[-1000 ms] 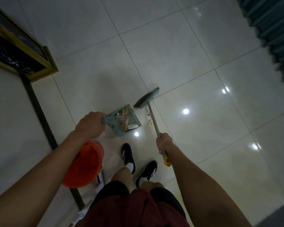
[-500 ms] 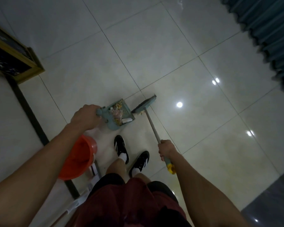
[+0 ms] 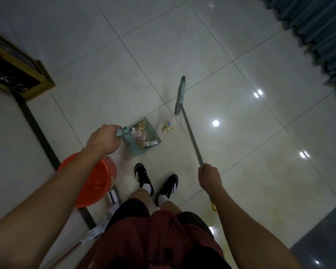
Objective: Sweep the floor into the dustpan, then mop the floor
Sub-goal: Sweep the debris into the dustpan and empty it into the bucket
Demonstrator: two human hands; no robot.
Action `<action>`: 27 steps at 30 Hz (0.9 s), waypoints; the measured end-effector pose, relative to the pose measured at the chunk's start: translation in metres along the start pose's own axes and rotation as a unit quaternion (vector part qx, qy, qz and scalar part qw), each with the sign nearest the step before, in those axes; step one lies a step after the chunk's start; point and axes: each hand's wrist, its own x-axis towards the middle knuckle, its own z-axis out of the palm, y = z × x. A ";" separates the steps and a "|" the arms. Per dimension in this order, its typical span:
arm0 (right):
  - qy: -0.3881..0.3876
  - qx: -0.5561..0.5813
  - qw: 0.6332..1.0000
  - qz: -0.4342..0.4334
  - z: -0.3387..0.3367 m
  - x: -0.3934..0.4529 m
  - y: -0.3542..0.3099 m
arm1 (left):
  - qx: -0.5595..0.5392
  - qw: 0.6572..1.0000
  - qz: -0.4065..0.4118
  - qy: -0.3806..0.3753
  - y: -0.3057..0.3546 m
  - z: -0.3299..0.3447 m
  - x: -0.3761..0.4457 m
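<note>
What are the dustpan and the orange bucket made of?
The dustpan looks like matte teal plastic: one even colour, thin moulded walls. The orange bucket also seems plastic: bright uniform colour, smooth rounded rim with a slight sheen. Neither can be told for sure.

Home interior: tiled floor (image 3: 241,171), curtain (image 3: 318,30).

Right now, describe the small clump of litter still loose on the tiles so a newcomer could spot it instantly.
Start at the teal plastic dustpan gripped by the left hand on the glossy cream tiled floor. Just off its open right-hand edge, short of the teal broom head, lies the small yellowish litter clump. Unlike the scraps in the pan, it sits alone on bare tile.
</note>
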 end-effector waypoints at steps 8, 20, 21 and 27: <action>0.000 0.004 1.000 0.020 -0.005 0.037 -0.023 | 0.011 1.000 0.008 -0.010 -0.002 -0.004 0.014; -0.160 -0.024 0.987 -0.005 0.027 0.026 -0.055 | 0.020 1.000 0.015 -0.018 -0.032 0.007 0.034; -0.172 -0.031 0.984 -0.013 0.030 0.023 -0.057 | 0.023 0.999 0.017 -0.020 -0.033 0.007 0.035; -0.246 0.018 0.969 -0.033 0.044 -0.001 -0.071 | 0.010 0.999 0.016 -0.032 -0.020 0.016 0.034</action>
